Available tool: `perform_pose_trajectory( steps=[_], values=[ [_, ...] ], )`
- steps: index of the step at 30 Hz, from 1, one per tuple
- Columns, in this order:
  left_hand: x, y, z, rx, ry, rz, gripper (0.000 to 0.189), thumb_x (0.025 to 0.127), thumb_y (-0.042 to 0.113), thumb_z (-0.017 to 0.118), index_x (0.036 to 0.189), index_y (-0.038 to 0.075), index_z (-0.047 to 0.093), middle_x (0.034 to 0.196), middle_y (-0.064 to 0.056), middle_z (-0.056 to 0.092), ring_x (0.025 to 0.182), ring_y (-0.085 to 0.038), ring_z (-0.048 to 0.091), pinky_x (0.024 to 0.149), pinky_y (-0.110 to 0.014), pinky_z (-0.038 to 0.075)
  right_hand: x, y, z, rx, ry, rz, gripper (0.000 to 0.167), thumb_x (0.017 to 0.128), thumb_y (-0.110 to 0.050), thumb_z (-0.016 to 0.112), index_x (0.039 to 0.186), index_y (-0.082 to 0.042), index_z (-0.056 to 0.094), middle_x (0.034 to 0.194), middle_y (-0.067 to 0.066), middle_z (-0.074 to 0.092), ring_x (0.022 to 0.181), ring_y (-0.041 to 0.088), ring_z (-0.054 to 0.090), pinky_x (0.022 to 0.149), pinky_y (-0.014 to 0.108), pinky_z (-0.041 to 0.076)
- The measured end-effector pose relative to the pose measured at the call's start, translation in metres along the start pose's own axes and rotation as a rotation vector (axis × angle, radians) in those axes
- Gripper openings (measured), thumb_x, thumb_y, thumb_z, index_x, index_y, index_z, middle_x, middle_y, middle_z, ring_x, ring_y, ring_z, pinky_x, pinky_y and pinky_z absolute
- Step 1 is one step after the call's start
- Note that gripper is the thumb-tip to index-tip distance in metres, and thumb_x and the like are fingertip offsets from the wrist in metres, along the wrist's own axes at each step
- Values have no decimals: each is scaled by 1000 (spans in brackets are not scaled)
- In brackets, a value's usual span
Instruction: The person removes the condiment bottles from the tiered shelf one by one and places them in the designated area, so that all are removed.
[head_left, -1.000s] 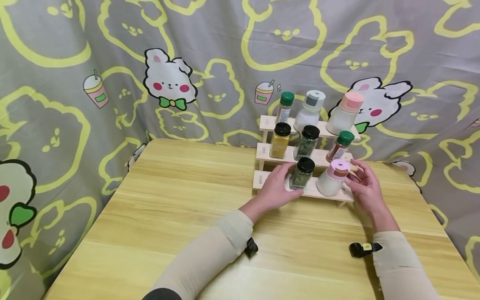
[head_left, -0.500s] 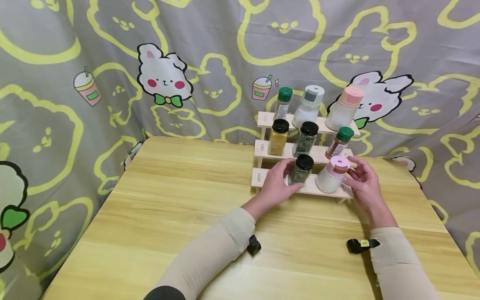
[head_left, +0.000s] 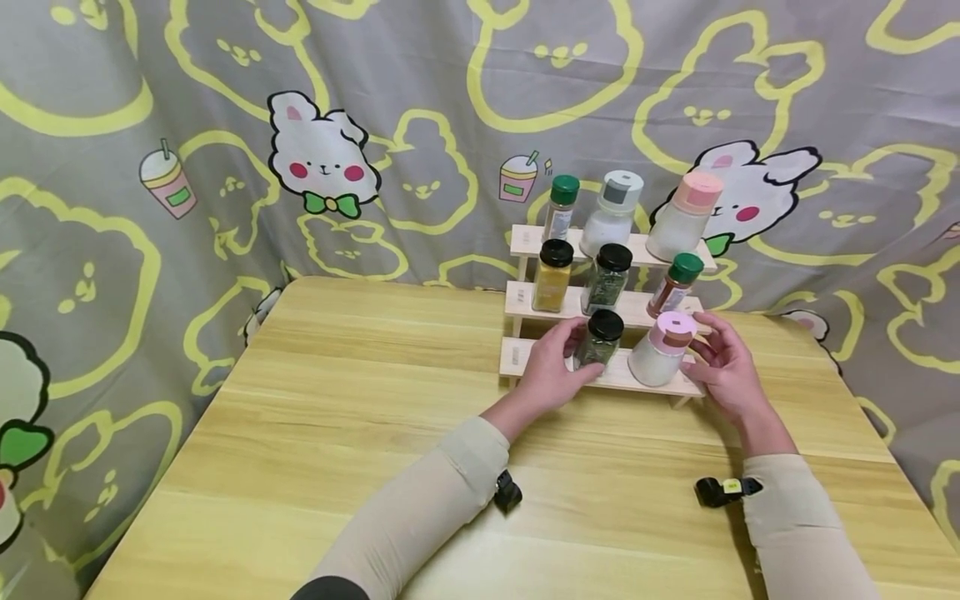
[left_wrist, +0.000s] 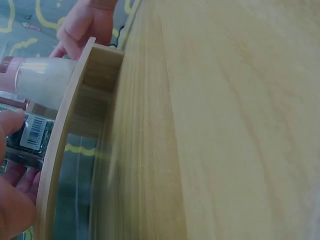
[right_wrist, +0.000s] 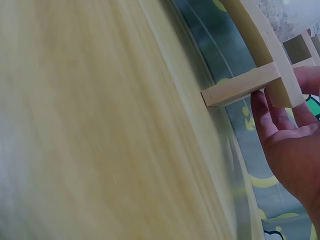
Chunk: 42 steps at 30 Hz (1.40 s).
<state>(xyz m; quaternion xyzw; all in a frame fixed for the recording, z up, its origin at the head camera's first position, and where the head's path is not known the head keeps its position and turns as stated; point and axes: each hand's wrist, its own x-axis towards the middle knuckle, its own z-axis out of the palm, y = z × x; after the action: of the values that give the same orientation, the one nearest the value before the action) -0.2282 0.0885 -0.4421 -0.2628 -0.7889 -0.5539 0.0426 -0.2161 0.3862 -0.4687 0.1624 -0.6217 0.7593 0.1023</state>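
A three-tier wooden spice rack [head_left: 517, 357] stands near the back of the table with several jars on its steps. On its lowest step is a square glass jar of dried green herbs [head_left: 597, 350] with a black lid. My left hand [head_left: 551, 371] holds this jar, thumb in front and fingers at its far side; the left wrist view shows the jar's barcode label [left_wrist: 34, 132]. To its right stands a white shaker with a pink lid [head_left: 654, 362]. Beside that shaker, my right hand [head_left: 731, 379] grips the step's right end, with fingertips beneath the board in the right wrist view.
On the middle step are a yellow spice jar [head_left: 552, 279], another herb jar [head_left: 606, 282] and a green-lidded red spice bottle [head_left: 673, 287]. The top step bears a green-lidded bottle [head_left: 561, 208] and two white shakers. A patterned curtain [head_left: 420, 183] hangs behind the table [head_left: 337, 392].
The left thumb and fingers have closed in on the herb jar. The right hand stays at the rack's end. The head view has shifted slightly.
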Motion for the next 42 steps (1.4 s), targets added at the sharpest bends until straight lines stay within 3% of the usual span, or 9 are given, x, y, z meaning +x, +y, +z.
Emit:
perform_pose_trajectory(
  steps=[21,33,42],
  values=[
    [-3,2,2,-96,31,-38,59,84,5,81,135,5,53,116,-5,61,102,-12,58,88,-22,50,-5,3,-3,-23,-19,6,83,74,41,44,146,0,40,127,6,54,114,17,58,87,23,53],
    [-1,11,-7,-108,48,-36,59,83,6,82,134,6,52,112,-2,61,100,-10,58,86,-19,50,-2,0,1,10,-29,10,83,75,42,41,146,0,39,127,6,56,113,16,59,85,23,54],
    [-6,12,-18,-101,45,-58,57,85,7,81,134,7,52,112,-2,62,101,-11,58,89,-26,52,-3,0,-1,38,-46,26,84,75,42,42,147,-1,39,128,6,55,114,17,59,82,24,55]
  ],
)
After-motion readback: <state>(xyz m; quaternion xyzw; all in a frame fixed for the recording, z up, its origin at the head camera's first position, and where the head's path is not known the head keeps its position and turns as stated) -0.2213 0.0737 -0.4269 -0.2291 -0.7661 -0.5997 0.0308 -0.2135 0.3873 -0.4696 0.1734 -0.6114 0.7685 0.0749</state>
